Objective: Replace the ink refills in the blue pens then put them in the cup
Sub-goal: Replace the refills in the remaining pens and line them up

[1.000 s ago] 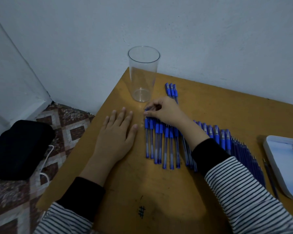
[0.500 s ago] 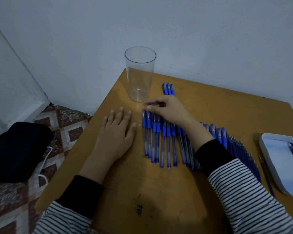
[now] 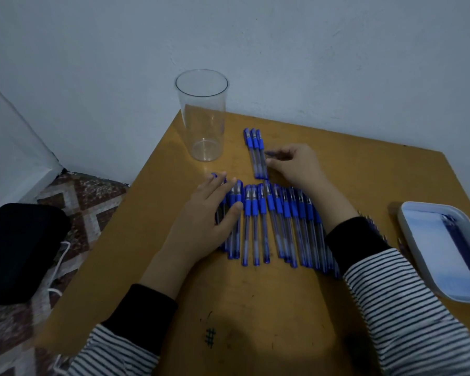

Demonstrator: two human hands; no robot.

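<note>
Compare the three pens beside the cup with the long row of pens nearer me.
The three pens are few; the long row holds many more. The three lie farther off, by the cup; the row lies nearer. The right hand, pinching a loose pen, is beside the three; the left hand rests flat on the row. Both have blue caps pointing away.

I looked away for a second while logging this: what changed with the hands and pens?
The left hand slid right from bare table onto the row of pens, lying flat. The right hand moved from the row to beside the three separate pens, seemingly pinching a pen. Cup, still empty, and tray stayed put.
</note>
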